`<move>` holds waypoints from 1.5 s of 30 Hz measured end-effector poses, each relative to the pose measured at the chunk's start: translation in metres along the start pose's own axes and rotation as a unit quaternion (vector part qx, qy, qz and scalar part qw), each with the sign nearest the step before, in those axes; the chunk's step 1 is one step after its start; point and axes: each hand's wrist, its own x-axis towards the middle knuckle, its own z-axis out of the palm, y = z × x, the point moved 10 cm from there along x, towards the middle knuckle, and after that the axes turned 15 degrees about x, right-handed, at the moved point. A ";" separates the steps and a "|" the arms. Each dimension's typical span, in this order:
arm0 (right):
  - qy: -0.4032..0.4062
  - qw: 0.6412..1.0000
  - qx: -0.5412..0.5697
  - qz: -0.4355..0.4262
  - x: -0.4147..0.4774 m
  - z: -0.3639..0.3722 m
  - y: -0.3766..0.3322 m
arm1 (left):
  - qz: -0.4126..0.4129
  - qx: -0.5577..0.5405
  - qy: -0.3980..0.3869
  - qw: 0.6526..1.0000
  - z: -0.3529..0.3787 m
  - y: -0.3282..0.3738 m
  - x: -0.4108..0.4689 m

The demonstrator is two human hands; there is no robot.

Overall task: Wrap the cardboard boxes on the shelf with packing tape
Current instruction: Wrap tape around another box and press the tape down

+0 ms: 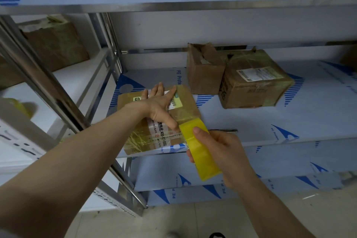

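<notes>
A flat cardboard box point(188, 105) with labels lies at the front left of the metal shelf point(251, 121). My left hand point(161, 105) lies flat on its top, fingers spread, the thumb pressing a strip of clear yellowish tape onto the near part. My right hand point(222, 155) grips a yellow roll of packing tape point(199, 147) just off the box's front right corner, with tape running from the roll to the box. Two more cardboard boxes stand further back: a torn-open one point(202, 71) and a taped one with a white label point(255, 83).
A slim metal tool point(224, 131) lies on the shelf front, right of the roll. The shelf's steel upright point(58, 94) rises on the left. Beyond it, a neighbouring shelf holds another brown box point(56, 44). A lower shelf point(251, 170) and tiled floor show below.
</notes>
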 end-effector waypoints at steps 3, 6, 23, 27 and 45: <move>0.005 1.000 0.015 0.002 0.000 0.000 0.007 | 0.000 0.012 -0.015 1.000 0.002 -0.001 0.001; 0.014 1.000 0.020 0.014 -0.001 -0.004 0.014 | 0.001 0.026 -0.028 0.999 0.005 -0.002 0.003; 0.081 0.996 -0.024 -0.020 0.017 -0.013 0.050 | -0.136 -0.041 0.074 0.987 -0.043 0.008 0.075; 0.086 0.995 -0.044 -0.014 0.021 -0.012 0.054 | -0.111 0.023 0.147 0.983 -0.057 0.013 0.071; 0.076 0.997 -0.011 0.009 0.029 -0.009 0.055 | -0.075 0.039 0.117 0.990 -0.015 0.064 0.037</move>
